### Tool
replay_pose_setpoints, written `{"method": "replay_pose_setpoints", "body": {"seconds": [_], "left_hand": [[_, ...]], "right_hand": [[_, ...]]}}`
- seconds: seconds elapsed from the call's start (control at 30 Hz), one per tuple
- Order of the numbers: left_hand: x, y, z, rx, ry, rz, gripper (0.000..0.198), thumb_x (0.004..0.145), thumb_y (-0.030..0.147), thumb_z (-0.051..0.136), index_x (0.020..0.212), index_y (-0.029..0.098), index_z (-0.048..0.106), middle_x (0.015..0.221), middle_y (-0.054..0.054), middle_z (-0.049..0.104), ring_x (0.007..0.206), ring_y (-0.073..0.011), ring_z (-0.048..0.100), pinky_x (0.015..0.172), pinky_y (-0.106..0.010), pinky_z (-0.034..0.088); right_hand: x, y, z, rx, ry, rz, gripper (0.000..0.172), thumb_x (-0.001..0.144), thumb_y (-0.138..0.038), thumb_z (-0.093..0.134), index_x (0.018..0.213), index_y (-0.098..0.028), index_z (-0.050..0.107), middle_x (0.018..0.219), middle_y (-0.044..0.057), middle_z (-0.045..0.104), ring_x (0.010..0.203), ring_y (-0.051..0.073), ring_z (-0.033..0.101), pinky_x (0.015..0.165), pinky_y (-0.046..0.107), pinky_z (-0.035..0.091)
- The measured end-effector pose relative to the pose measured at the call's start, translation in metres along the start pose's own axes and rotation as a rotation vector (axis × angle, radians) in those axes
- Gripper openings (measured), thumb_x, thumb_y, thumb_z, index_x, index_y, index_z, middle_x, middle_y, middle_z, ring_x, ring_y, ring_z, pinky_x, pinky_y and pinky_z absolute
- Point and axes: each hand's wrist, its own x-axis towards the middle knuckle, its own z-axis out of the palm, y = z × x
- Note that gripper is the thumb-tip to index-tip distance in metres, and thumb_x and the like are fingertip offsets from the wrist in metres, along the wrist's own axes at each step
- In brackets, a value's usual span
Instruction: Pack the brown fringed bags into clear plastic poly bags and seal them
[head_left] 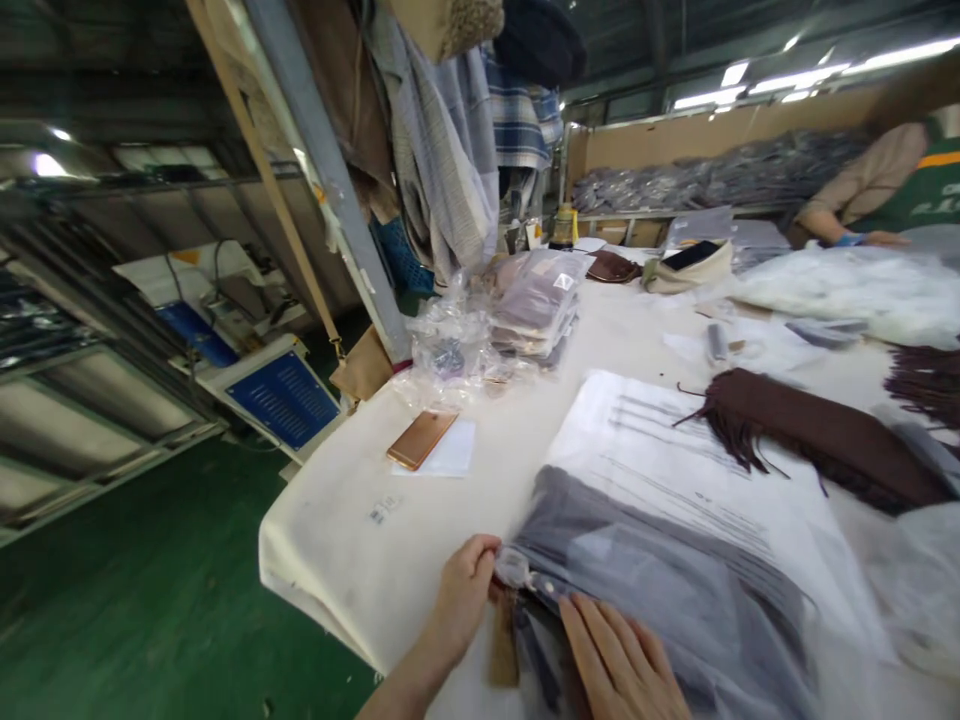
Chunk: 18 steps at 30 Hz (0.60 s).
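In front of me a folded grey textile lies inside a clear plastic bag (660,570) on the table. My left hand (461,595) is closed, its thumb and fingers pinching the bag's near left corner, where the plastic is bunched. My right hand (619,655) rests on top of the bag with its fingers stretched out. Between the hands, a brown tag-like strip (504,645) hangs near the bag's edge; its lower part blurs. Beneath the far side of the bag lies a white sheet with printed lines (637,430).
A dark brown fringed textile (832,435) lies to the right. A phone (422,440) rests on white paper at left. Behind are crumpled plastic (450,340) and stacked bagged textiles (536,300). A metal post (330,180) rises by the table. A co-worker (877,190) stands far right.
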Motion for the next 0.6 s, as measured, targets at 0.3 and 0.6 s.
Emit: {"method": "replay_pose_setpoints", "body": {"seconds": [0.3, 0.6], "left_hand": [[0.003, 0.009, 0.009, -0.383, -0.083, -0.206, 0.036, 0.049, 0.015, 0.051, 0.083, 0.013, 0.061, 0.062, 0.002, 0.061, 0.047, -0.008, 0.05, 0.045, -0.019, 0.039], [-0.003, 0.013, 0.038, -0.396, -0.089, -0.143, 0.01, 0.058, 0.027, 0.052, 0.064, 0.019, 0.05, 0.042, 0.009, 0.048, 0.032, -0.0064, 0.039, 0.032, -0.017, 0.029]], "right_hand": [[-0.002, -0.018, 0.026, -0.023, -0.098, 0.142, 0.071, 0.074, -0.064, 0.051, 0.114, -0.005, 0.056, 0.096, 0.015, 0.068, 0.084, 0.026, 0.061, 0.074, 0.037, 0.039], [0.01, -0.032, 0.039, 0.013, -0.088, 0.419, 0.065, 0.087, -0.051, 0.03, 0.135, -0.007, 0.032, 0.096, 0.018, 0.064, 0.085, 0.032, 0.059, 0.074, 0.044, 0.04]]}}
